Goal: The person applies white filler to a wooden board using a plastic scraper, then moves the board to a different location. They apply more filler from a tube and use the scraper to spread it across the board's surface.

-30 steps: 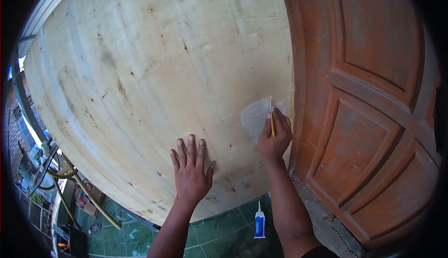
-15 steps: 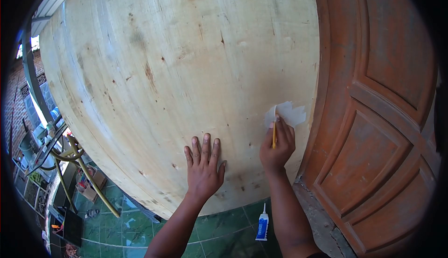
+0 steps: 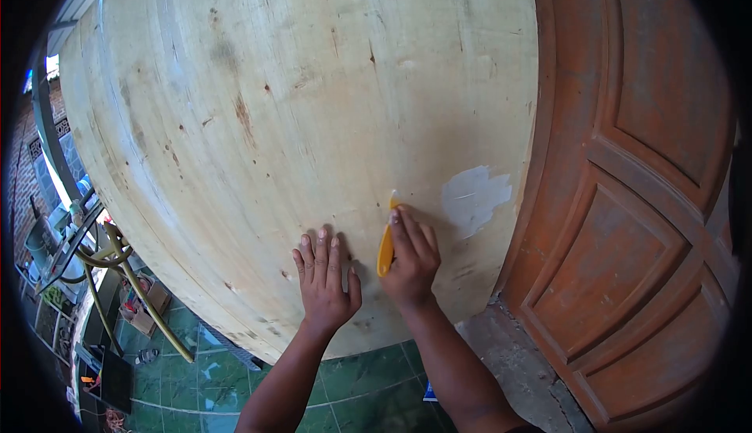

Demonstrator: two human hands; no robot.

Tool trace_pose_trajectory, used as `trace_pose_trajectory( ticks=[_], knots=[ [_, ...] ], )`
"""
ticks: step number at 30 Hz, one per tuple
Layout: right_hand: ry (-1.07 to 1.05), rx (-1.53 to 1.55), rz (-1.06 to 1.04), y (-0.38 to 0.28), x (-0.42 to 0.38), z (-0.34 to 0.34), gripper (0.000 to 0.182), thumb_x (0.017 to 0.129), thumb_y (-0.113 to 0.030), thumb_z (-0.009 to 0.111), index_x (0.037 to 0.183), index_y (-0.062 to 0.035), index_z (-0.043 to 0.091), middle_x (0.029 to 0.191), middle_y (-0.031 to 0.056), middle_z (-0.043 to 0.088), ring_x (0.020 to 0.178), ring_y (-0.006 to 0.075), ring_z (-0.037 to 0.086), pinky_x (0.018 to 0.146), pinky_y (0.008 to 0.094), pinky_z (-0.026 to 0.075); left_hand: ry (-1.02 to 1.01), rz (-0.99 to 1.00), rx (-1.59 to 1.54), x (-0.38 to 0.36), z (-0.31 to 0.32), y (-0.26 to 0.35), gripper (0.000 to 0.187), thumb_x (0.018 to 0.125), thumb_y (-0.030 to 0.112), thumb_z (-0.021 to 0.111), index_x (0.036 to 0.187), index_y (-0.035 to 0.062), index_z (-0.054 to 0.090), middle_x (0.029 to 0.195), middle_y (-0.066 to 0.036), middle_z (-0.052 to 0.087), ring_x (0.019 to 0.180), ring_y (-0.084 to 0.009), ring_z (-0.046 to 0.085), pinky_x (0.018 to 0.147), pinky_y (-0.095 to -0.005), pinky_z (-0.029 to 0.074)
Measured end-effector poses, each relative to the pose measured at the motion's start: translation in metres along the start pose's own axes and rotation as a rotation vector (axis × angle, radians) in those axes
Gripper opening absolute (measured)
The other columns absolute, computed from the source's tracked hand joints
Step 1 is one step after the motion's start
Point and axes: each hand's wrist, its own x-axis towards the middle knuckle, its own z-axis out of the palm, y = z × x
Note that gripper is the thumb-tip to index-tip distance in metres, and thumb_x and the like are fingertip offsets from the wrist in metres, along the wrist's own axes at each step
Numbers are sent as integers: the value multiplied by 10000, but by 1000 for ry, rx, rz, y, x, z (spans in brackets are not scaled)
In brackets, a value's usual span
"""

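A large sheet of pale plywood (image 3: 313, 151) stands in front of me. My left hand (image 3: 323, 280) rests on its lower part, palm down with fingers spread, holding nothing. My right hand (image 3: 412, 261) is closed around a flat yellow-handled tool (image 3: 385, 251) with white at its tip. That tip is at the board, up and to the right of my left hand; whether it is a brush or a spreader I cannot make out. Right of the tool, a streaky white patch (image 3: 476, 198) covers the wood. The blue and white tube (image 3: 430, 392) on the floor is mostly hidden by my right forearm.
A brown panelled wooden door (image 3: 627, 261) stands along the right side. Green floor tiles (image 3: 368, 394) lie below the board. To the left are a curved metal frame (image 3: 153, 312), a cardboard box (image 3: 145, 308) and a black container (image 3: 110, 382) with things in it.
My right hand has moved left with the yellow tool, away from the white patch, which is now fully uncovered. My left hand has shifted slightly left. My forearm now covers most of the tube.
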Motion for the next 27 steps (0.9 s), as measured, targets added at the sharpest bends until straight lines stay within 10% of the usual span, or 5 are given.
trace_pose_trajectory(
  ticks=[7, 10, 27],
  knots=[
    [214, 187, 358, 40, 29, -43, 142, 947, -43, 654, 1016, 73, 697, 939, 208, 717, 843, 368, 696, 744, 412, 552, 54, 36, -33, 2, -1, 3, 689, 884, 107, 602, 1517, -48, 376, 1598, -313, 315, 1509, -552, 176, 1215, -644, 93],
    [292, 162, 703, 106, 35, -74, 237, 1003, -108, 632, 1120, 84, 708, 952, 167, 732, 886, 230, 708, 777, 335, 534, 74, 39, -42, 4, -6, 2, 693, 885, 98, 598, 1524, -41, 367, 1602, -315, 305, 1510, -555, 169, 1209, -653, 99],
    [257, -62, 486, 162, 42, -93, 259, 989, -132, 651, 1146, 62, 720, 1103, 197, 743, 981, 353, 716, 853, 444, 547, 99, 52, -25, 10, -3, 8, 704, 885, 93, 603, 1539, -8, 365, 1610, -294, 311, 1516, -536, 182, 1215, -633, 109]
  ],
)
